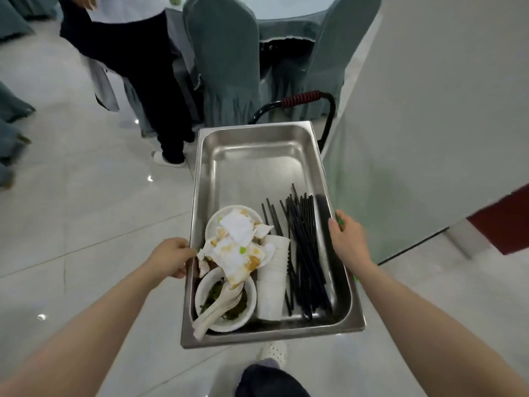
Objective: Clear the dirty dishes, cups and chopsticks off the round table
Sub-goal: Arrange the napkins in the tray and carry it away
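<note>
Head view: steel pan (259, 156) holds bowls (226, 303), cups (272, 287), chopsticks (307, 253).

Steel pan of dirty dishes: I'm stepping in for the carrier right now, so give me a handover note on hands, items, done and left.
Left hand grips the steel pan's left rim; right hand grips its right rim. The pan is carried above the floor.
In the pan: black chopsticks along the right side, stacked white cups in the middle, a bowl with scraps and spoons at the near left, soiled plates and napkins behind it.
Done: these items are collected.
Left: the round table ahead is barely in view; check it for more.
</note>
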### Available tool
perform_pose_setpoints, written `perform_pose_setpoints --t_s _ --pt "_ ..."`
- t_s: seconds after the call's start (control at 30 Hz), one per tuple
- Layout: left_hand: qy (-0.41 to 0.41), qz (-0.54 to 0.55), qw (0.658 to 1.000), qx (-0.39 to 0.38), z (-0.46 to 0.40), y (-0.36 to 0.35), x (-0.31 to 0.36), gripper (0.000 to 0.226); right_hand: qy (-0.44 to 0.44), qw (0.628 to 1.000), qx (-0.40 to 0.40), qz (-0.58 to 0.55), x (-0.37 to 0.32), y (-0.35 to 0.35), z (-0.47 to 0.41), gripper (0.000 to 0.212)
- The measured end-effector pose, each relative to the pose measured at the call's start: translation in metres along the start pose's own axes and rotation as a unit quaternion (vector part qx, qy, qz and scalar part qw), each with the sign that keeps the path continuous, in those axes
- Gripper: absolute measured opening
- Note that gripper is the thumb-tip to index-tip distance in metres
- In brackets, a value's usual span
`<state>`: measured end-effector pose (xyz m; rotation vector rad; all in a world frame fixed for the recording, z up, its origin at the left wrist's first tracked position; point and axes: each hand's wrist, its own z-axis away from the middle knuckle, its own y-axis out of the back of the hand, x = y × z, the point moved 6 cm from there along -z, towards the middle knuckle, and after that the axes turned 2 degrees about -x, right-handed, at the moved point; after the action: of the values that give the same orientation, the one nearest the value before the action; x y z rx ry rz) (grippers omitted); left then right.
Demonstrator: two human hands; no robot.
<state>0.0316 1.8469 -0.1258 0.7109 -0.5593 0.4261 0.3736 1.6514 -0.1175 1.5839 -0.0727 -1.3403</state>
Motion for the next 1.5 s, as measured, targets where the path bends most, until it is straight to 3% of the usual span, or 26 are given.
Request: perform_pose_setpoints --t_s 0.2,0.37,0.57,0.73,0.83,0.93,1.03,1.27,1.5 --pt "0.016 0.019 0.997 -0.077 -0.064 -0.066 0.069 0.022 -0.056 0.998 -0.012 -0.004 0.057 0.036 -0.086 0.030" --pt "0.034 -0.001 0.994 -0.106 -0.119 -0.102 0.106 0.025 -0.191 0.977 0.021 -0.087 0.112 0.036 -0.141 0.018" --pt "0.042 -0.029 0.991 -0.127 -0.189 -0.153 0.131 0.029 -0.392 0.880 0.073 -0.259 0.186 0.013 -0.184 0.030" --pt "0.095 -0.033 0.988 -0.114 -0.220 -0.194 0.124 0.029 -0.507 0.809 0.020 -0.295 0.234 -0.009 -0.207 0.007" --pt "0.130 -0.041 0.987 -0.089 -0.233 -0.229 0.109 0.031 -0.522 0.805 -0.009 -0.281 0.260 -0.024 -0.233 0.003" --pt "0.156 -0.096 0.981 -0.062 -0.239 -0.260 0.088 0.027 -0.535 0.794 -0.037 -0.288 0.291 -0.048 -0.247 0.018" --pt "0.207 -0.052 0.976 -0.040 -0.252 -0.290 0.058 0.020 -0.534 0.790 -0.066 -0.293 0.317 -0.070 -0.261 0.025" --pt "0.276 0.049 0.960 -0.024 -0.310 -0.360 -0.004 0.013 -0.513 0.803 -0.037 -0.301 0.389 -0.130 -0.299 0.009" --pt "0.312 0.130 0.940 -0.053 -0.369 -0.414 -0.050 0.018 -0.500 0.813 0.000 -0.299 0.454 -0.184 -0.322 0.012"
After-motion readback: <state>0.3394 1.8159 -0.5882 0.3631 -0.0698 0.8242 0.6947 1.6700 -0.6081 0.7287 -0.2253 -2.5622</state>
